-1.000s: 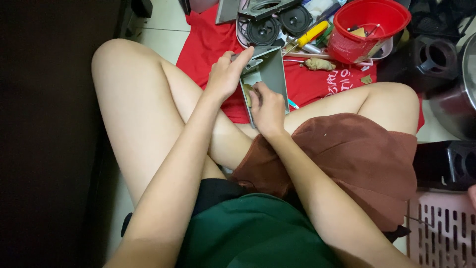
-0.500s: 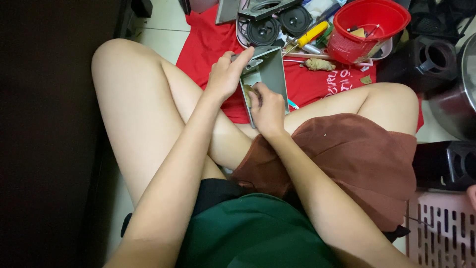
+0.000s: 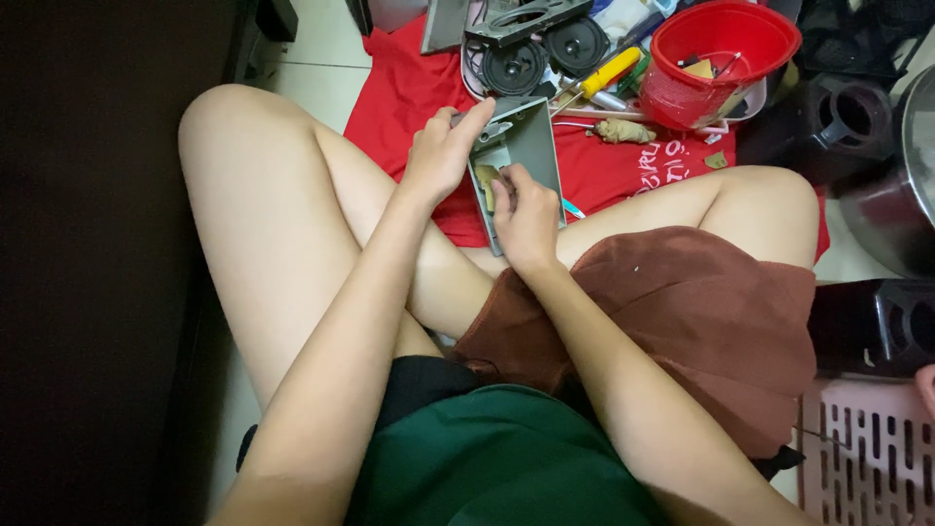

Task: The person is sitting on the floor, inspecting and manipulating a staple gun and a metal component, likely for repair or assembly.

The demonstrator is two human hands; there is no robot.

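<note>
I sit cross-legged on the floor over a red cloth (image 3: 414, 88). My left hand (image 3: 443, 151) grips the upper left edge of a grey box-shaped plastic casing (image 3: 534, 146) and holds it tilted up. My right hand (image 3: 526, 214) is closed at the casing's lower part, its fingertips pinched on a small tan piece (image 3: 487, 180) inside it. What the fingers pinch is partly hidden.
On the cloth lie two round black speakers (image 3: 545, 56) in a grey frame, a yellow-handled screwdriver (image 3: 609, 70) and a red bucket (image 3: 721, 58) with small bits. Dark pots (image 3: 847, 117) stand at right, a pink slatted crate (image 3: 867, 458) at lower right, a dark wall at left.
</note>
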